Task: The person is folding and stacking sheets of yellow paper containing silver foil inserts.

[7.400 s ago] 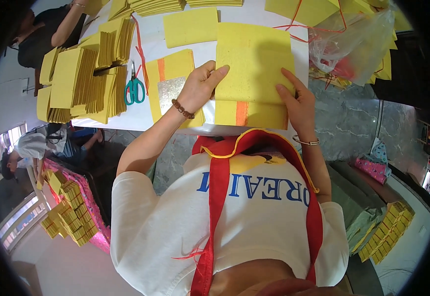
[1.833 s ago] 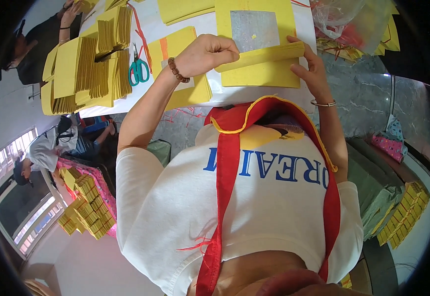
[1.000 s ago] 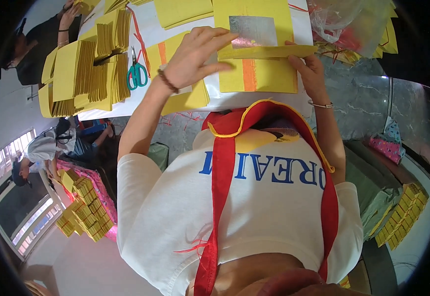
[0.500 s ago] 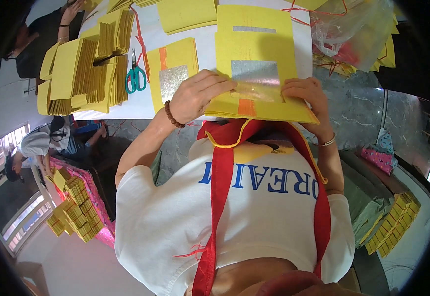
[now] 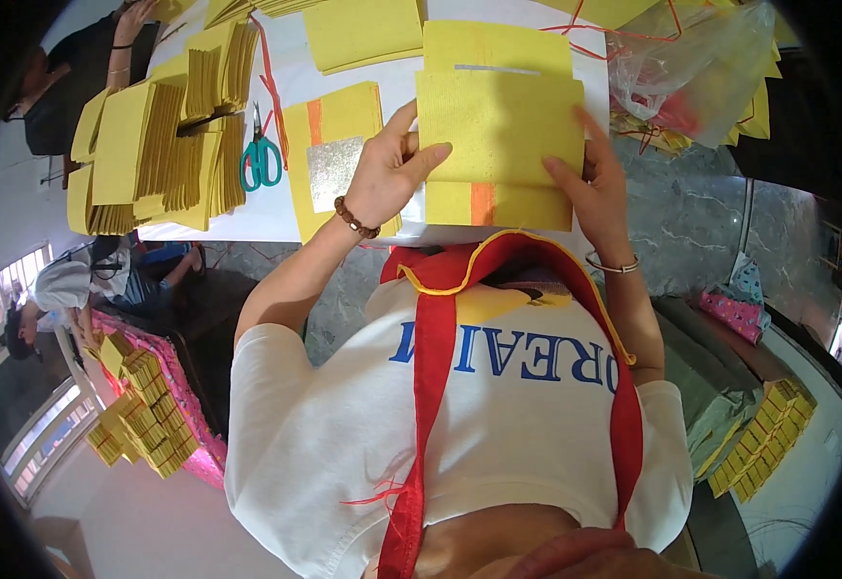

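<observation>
A folded wad of yellow joss paper (image 5: 503, 130) stands over the near table edge, its plain side showing above a lower strip with an orange band. My left hand (image 5: 392, 169) grips its left side, thumb in front and fingers behind. On the right side, my right hand (image 5: 590, 183) has its thumb on the front face; its fingertips are smeared by motion at the edge. Behind it lies another yellow sheet (image 5: 498, 43), with a thin line of silver foil showing. Left of my hands is a yellow stack (image 5: 344, 106) with a silver foil square and an orange band.
Green-handled scissors (image 5: 261, 162) and red string (image 5: 273, 87) lie beside folded yellow bundles (image 5: 136, 145) on the white table (image 5: 237, 224). A clear plastic bag (image 5: 648, 77) sits at the right. Two other people are at the left, one near a pile of yellow bundles (image 5: 155, 415).
The silver foil face of the paper in my hands has gone from view, and a plain yellow face now shows. Both hands have shifted from on top of the paper to its sides.
</observation>
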The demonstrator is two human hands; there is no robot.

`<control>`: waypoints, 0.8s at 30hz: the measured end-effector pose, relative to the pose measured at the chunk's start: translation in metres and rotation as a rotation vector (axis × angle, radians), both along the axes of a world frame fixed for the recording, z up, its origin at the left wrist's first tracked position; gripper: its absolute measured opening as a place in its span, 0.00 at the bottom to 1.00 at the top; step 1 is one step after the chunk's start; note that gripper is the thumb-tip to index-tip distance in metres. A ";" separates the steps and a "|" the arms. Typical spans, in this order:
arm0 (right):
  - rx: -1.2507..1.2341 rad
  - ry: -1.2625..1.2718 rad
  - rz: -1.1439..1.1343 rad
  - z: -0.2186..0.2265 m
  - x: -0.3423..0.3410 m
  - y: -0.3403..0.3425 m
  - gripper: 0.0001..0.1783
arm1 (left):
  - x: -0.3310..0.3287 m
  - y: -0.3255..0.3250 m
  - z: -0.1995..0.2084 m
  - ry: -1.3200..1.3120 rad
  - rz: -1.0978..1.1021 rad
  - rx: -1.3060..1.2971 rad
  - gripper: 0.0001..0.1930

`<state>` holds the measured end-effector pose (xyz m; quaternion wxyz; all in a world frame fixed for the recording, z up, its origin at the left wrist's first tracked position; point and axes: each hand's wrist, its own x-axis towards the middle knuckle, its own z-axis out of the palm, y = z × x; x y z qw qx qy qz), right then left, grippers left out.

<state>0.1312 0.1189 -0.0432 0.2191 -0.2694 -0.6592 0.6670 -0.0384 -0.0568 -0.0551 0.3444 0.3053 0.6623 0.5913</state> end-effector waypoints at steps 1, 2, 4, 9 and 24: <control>0.042 -0.032 0.010 -0.001 0.000 0.002 0.26 | 0.000 0.002 0.001 -0.069 0.033 0.010 0.29; 0.085 -0.063 0.020 -0.002 -0.001 0.004 0.26 | 0.000 0.004 0.005 -0.070 0.034 0.012 0.29; 0.123 -0.131 0.013 -0.002 -0.003 0.005 0.25 | 0.000 0.007 0.012 -0.153 0.040 -0.008 0.38; 0.141 -0.179 -0.045 -0.002 -0.007 0.001 0.23 | -0.004 0.006 0.012 -0.221 0.048 -0.079 0.39; 0.155 -0.149 -0.111 -0.006 -0.010 -0.001 0.22 | -0.004 0.028 0.060 1.040 -0.050 -0.007 0.29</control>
